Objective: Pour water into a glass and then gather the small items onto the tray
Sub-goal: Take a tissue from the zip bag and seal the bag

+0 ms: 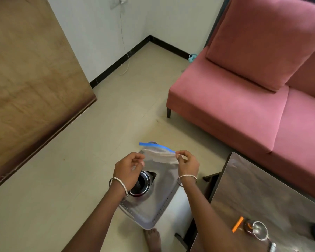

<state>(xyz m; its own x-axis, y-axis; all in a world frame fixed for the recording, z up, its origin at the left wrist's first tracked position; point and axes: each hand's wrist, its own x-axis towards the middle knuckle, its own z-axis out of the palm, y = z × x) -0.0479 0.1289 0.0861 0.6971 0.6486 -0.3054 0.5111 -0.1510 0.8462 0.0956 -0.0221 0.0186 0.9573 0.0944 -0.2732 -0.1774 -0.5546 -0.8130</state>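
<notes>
Head view: pinching clear plastic zip bag with blue seal strip [160, 157] at both ends in left hand [129, 168] and right hand [188, 165], long axis left-right, directly over square steel tray [144, 210] bearing steel tumbler [141, 185].

A glass [140, 184] stands on the tray [153, 202], toward its left side. Above the tray's far end, a zip bag [160, 159] is held between the left hand [129, 168] and the right hand [187, 164]. Right of the tray stands a table [253, 188] with a strainer [260, 230] on it. Behind the tray, to the right, is a sofa [225, 106]. A foot [153, 239] lies just before the tray's near corner.
</notes>
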